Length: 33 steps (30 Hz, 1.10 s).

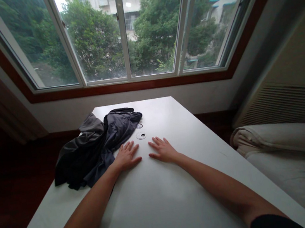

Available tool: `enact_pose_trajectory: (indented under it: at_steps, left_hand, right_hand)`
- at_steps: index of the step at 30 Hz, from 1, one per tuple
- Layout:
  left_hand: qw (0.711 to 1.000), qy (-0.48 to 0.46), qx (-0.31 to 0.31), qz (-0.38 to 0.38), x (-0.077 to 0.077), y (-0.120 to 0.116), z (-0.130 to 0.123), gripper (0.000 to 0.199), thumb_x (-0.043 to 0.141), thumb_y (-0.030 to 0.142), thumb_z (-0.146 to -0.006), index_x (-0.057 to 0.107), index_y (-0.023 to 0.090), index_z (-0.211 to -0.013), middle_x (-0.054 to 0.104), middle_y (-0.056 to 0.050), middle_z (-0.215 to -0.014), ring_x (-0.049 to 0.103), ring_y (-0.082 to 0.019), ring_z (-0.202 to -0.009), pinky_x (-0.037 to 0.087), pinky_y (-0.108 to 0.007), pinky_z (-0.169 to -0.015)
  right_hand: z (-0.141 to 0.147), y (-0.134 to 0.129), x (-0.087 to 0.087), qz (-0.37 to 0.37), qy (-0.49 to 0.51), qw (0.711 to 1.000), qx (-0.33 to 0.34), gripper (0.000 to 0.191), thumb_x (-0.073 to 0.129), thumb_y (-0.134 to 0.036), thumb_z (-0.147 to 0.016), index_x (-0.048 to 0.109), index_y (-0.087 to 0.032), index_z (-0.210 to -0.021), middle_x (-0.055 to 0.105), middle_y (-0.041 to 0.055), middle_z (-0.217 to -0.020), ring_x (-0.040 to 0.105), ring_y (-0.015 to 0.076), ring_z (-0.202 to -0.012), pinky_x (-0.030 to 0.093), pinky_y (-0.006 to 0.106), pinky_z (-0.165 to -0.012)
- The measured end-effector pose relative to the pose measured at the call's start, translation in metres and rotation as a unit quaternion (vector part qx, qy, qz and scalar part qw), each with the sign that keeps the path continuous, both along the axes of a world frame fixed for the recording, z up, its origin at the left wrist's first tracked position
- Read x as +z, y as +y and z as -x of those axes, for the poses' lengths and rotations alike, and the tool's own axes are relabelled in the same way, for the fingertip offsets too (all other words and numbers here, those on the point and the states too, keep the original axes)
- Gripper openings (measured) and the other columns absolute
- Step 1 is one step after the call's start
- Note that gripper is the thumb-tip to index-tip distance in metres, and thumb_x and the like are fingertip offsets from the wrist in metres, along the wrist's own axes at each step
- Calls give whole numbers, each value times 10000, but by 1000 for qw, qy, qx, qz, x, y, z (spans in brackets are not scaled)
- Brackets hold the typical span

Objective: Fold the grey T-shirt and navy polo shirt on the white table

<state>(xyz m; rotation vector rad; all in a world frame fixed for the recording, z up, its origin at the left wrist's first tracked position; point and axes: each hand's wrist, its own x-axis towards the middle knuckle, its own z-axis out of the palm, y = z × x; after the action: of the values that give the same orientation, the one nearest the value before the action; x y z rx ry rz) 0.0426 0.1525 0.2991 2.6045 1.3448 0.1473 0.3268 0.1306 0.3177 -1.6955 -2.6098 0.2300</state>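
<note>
My L hand (126,157) & R hand (163,150) palms down on bench (158,211), fingers spread, nothing gripped. Crumpled dark clothing (88,152) right by L hand, contact unclear. 2 small round flat pcs (138,136) just beyond, approx. centered. Window (126,55) past far edge.

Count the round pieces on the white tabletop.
2: the nearer round piece lies beyond the gap between left hand and right hand; the farther round piece sits beside the dark clothing, which could hide more.
</note>
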Motion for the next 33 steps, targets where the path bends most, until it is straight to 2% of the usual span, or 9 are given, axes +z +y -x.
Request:
enact_pose_trajectory:
  at_steps: [19,22,24,26,28,29,33]
  left_hand:
    - [1000,-5,6,9,5,-2,-1,827,442,742,-952,355,285,-1635,216,-100,-1725,140,-343,-1598,118,-555,-1270]
    - [1000,-5,6,-3,9,-4,-2,825,480,733,-939,383,280,-1621,248,-106,-1715,191,-353,-1583,151,-552,-1263]
    - [1000,-15,-2,-20,15,-5,-3,708,519,670,-947,515,277,-1535,410,-116,-1638,359,-343,-1508,255,-505,-1231]
    - [999,-30,17,-40,23,-4,-5,474,475,542,-1004,684,260,-1324,645,-122,-1394,576,-304,-1301,391,-436,-1126]
    - [994,-48,71,-65,33,1,-3,414,374,427,-1054,738,242,-1122,736,-114,-1126,671,-269,-1077,462,-393,-990]
    - [989,-58,104,-82,38,6,-1,430,337,399,-1066,734,235,-1068,740,-112,-1055,679,-264,-1015,472,-384,-938]
    - [959,-74,221,-164,60,42,23,393,346,387,-1064,701,223,-1023,711,-122,-1079,642,-283,-1058,469,-370,-888]
  right_hand:
    - [1,-2,2,8,1,1000,-5,844,381,-797,-977,322,-291,-1650,154,99,-1712,137,327,-1583,85,552,-1268]
    - [0,-2,3,-9,13,1000,-3,816,444,-768,-969,396,-275,-1619,233,107,-1692,203,334,-1561,134,531,-1258]
    - [-2,-1,4,-37,54,998,-5,630,453,-657,-1013,587,-250,-1475,467,122,-1564,420,304,-1440,285,450,-1197]
    - [-7,-1,5,-80,113,990,-25,479,386,-523,-1067,733,-213,-1181,690,114,-1226,626,236,-1118,425,343,-1014]
    - [-12,0,6,-131,162,977,-51,488,334,-453,-1085,711,-194,-914,694,75,-890,618,184,-815,431,286,-827]
    - [-14,0,6,-153,177,970,-58,486,339,-450,-1082,673,-193,-838,657,58,-795,582,171,-739,410,276,-773]
    - [-20,0,4,-182,210,959,-55,441,403,-441,-1055,561,-198,-724,571,23,-685,511,151,-657,346,259,-693]
